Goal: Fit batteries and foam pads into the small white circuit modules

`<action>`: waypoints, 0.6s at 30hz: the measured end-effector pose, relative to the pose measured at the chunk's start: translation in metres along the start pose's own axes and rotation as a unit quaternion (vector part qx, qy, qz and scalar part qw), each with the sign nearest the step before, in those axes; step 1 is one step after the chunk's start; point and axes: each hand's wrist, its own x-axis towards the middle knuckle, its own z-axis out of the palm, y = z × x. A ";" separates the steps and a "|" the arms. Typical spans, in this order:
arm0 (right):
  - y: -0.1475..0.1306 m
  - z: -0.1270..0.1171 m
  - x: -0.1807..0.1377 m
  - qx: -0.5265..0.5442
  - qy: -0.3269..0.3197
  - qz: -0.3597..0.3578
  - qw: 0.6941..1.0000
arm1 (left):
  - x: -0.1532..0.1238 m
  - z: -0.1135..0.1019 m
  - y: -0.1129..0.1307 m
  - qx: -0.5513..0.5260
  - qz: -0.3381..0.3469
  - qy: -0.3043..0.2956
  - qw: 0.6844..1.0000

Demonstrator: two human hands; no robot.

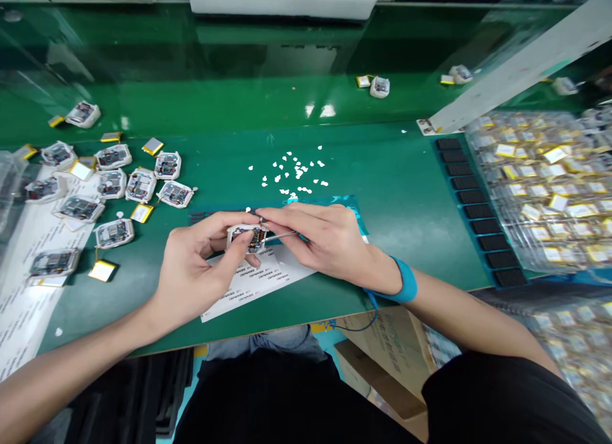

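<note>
My left hand (198, 262) is closed around a small white square device (246, 237) with its circuit board showing, held just above a white label sheet (253, 281) on the green table (382, 195). My right hand (325, 237) pinches metal tweezers (280, 236), whose tips touch the board inside the device. A blue strap (405, 281) with a cord is around my right wrist.
Several more open white devices (112, 183) with gold battery packs lie at the left. A scatter of small white bits (294, 173) lies beyond my hands. Clear trays of parts (549, 183) and black foam pads (478, 208) stand at the right. Cardboard boxes (387, 355) sit below the table's edge.
</note>
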 end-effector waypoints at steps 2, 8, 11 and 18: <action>-0.001 0.000 -0.001 -0.022 0.004 -0.011 1.000 | 0.000 0.000 -0.001 -0.002 0.002 0.001 1.000; -0.001 0.001 0.001 -0.064 -0.004 -0.024 0.998 | 0.000 0.000 -0.003 -0.009 -0.001 -0.003 1.000; 0.000 0.001 0.003 -0.060 0.006 -0.012 0.998 | 0.001 -0.001 -0.003 -0.012 -0.007 0.000 1.000; 0.000 0.000 0.004 -0.085 0.013 -0.003 0.996 | 0.003 -0.001 -0.003 -0.011 -0.011 0.007 1.000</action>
